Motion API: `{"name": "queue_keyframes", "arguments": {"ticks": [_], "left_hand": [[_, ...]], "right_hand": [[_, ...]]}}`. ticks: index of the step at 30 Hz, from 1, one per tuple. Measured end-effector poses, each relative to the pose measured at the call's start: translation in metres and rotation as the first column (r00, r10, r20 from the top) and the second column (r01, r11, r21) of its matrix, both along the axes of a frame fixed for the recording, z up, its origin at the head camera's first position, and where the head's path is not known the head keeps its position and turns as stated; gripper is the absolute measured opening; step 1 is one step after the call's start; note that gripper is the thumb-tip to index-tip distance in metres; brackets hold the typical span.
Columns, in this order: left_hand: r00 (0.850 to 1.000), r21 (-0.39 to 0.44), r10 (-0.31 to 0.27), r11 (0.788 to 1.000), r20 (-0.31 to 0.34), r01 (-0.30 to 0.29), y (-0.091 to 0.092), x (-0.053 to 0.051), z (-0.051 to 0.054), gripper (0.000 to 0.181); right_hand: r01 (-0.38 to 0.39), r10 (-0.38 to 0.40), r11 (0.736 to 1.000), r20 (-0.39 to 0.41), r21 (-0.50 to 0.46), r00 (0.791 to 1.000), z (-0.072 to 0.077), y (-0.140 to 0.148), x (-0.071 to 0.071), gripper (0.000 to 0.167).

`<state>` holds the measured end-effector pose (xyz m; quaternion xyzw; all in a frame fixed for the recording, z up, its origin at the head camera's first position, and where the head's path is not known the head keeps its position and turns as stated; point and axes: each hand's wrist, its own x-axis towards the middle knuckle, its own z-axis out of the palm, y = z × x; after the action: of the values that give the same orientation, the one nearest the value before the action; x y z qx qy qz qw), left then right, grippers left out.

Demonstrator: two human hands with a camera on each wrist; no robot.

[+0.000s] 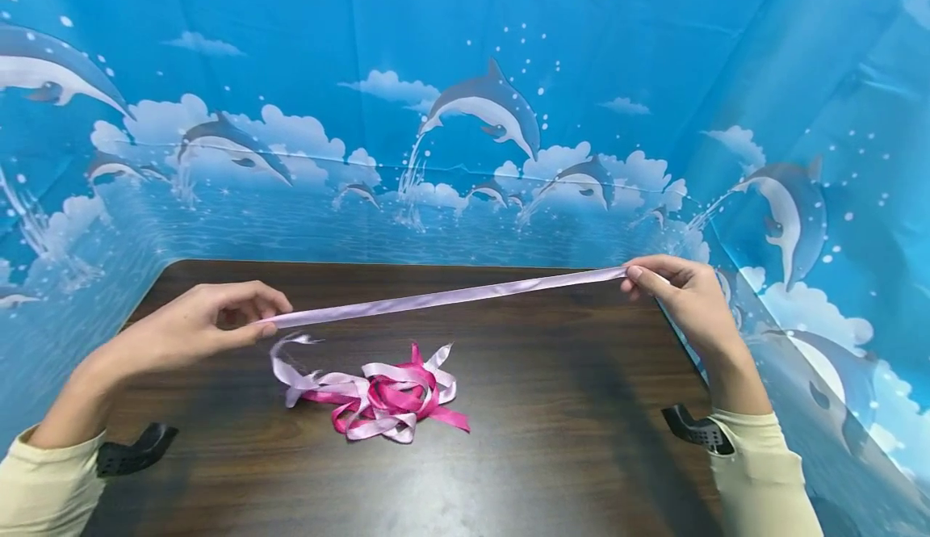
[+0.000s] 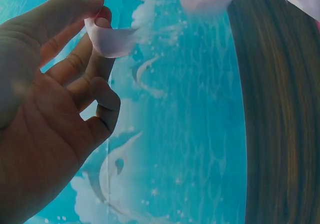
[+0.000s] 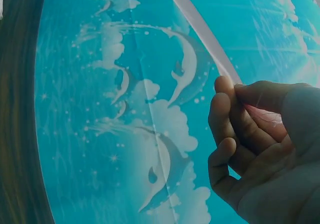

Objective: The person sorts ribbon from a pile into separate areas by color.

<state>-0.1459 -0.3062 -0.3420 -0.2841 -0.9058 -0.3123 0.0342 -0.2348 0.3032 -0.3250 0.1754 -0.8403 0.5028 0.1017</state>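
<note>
A pale lilac satin ribbon [image 1: 443, 296] is stretched nearly straight above the table, its right end a little higher in the head view. My left hand [image 1: 211, 319] pinches it between thumb and index finger, and a short frayed tail hangs below that hand. At the other end, my right hand [image 1: 679, 291] pinches the ribbon between thumb and fingertips. In the left wrist view the ribbon [image 2: 112, 41] curls down past the fingertips. A tangled pile of magenta and lilac ribbons [image 1: 400, 396] lies on the table below the stretched one.
The dark wood-grain table [image 1: 538, 448] has rounded back corners. Behind and beside it hangs a blue curtain [image 1: 450, 4] printed with dolphins and clouds. A black strap mount [image 1: 138, 450] sits at the left wrist, and another black mount [image 1: 697, 430] at the right.
</note>
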Motion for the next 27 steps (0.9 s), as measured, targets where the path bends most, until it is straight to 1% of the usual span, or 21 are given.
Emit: {"name": "queue_keyframes", "arguments": {"ticks": [5,7,9,12,17,20,23,27], "left_hand": [[0.998,0.001,0.065,0.998,0.004,-0.065,-0.014,-0.003,0.005,0.026],[0.995,0.011,0.102,0.995,0.004,-0.102,-0.019,-0.005,0.006,0.025],[0.988,0.019,0.152,0.988,-0.002,-0.152,-0.024,-0.007,0.007,0.023],[0.975,0.032,0.224,0.974,-0.002,-0.223,-0.030,-0.013,0.007,0.019],[0.953,0.025,0.304,0.952,-0.003,-0.304,-0.042,-0.034,0.001,0.016],[0.944,0.022,0.330,0.944,-0.011,-0.330,-0.048,-0.049,-0.005,0.016],[0.942,0.039,0.335,0.942,-0.007,-0.334,-0.052,-0.065,-0.012,0.017],[0.946,0.055,0.323,0.945,-0.013,-0.322,-0.058,-0.085,-0.023,0.017]], "right_hand": [[-0.016,0.016,0.998,0.002,-0.056,1.000,-0.007,0.010,-0.010,0.028],[-0.038,0.041,0.994,0.033,-0.101,0.999,-0.010,0.013,-0.014,0.030],[-0.056,0.065,0.989,0.063,-0.140,0.996,-0.013,0.014,-0.019,0.032],[-0.073,0.095,0.979,0.109,-0.190,0.989,-0.018,0.016,-0.026,0.036],[-0.056,0.078,0.986,0.138,-0.158,0.987,-0.031,0.013,-0.043,0.038],[-0.035,0.054,0.991,0.141,-0.132,0.989,-0.041,0.012,-0.057,0.039],[-0.017,0.038,0.990,0.142,-0.141,0.989,-0.054,0.011,-0.074,0.037],[0.001,0.023,0.986,0.145,-0.166,0.989,-0.072,0.009,-0.093,0.032]]}}
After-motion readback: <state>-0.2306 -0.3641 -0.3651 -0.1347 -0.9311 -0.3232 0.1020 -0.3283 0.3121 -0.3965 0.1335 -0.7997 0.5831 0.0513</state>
